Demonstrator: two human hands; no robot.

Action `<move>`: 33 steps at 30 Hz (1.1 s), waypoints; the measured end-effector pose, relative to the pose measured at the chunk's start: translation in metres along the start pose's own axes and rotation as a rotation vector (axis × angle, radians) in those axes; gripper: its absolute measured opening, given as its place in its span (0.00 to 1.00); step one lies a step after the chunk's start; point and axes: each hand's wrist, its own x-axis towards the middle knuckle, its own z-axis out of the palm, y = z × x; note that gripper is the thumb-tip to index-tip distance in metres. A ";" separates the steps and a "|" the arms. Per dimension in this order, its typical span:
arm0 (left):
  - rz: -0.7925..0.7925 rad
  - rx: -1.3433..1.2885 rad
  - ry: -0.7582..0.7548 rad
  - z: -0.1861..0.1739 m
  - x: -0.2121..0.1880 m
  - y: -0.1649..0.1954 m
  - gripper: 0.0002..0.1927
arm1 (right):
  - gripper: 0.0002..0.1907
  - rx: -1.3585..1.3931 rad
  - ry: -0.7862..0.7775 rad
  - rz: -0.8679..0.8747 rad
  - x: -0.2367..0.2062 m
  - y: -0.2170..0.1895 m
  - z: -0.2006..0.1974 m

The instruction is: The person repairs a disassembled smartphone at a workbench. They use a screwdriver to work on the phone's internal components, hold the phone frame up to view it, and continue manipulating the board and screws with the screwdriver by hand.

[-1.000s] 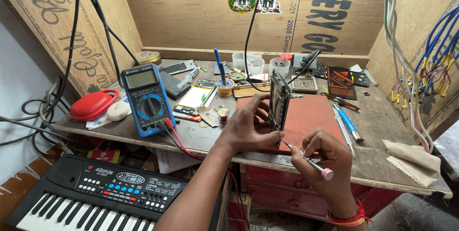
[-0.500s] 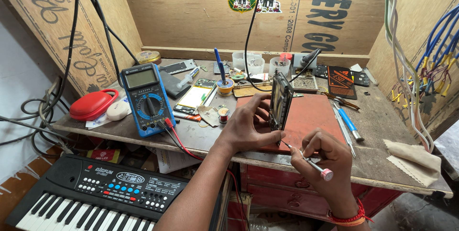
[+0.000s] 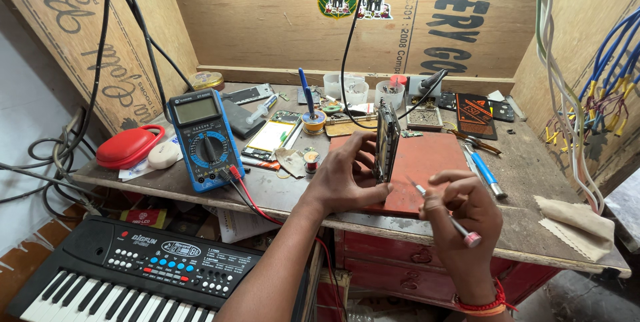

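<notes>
Nothing much has moved: left hand still grips the opened phone upright on the red mat, right hand pinching a thin screwdriver beside it, work unfinished.

A cluttered tabletop is seen from a single head-worn camera, angled downward and forward at close range, plywood walls beyond.

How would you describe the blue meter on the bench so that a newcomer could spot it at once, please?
Start at the wooden workbench and look to its left front edge, left of the left hand. The multimeter stands there, tilted back, beside a red case. It alone has a blue shell, a grey screen and a round dial.
</notes>
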 end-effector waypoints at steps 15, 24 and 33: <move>0.077 -0.062 -0.041 -0.003 0.001 0.003 0.44 | 0.20 -0.239 -0.231 0.203 0.021 -0.012 0.004; 0.064 -0.047 -0.044 -0.003 -0.001 0.000 0.43 | 0.21 -0.235 -0.246 0.335 0.024 -0.012 0.003; 0.112 -0.055 -0.057 -0.003 0.000 -0.002 0.46 | 0.20 -0.183 -0.297 0.280 0.024 -0.014 0.004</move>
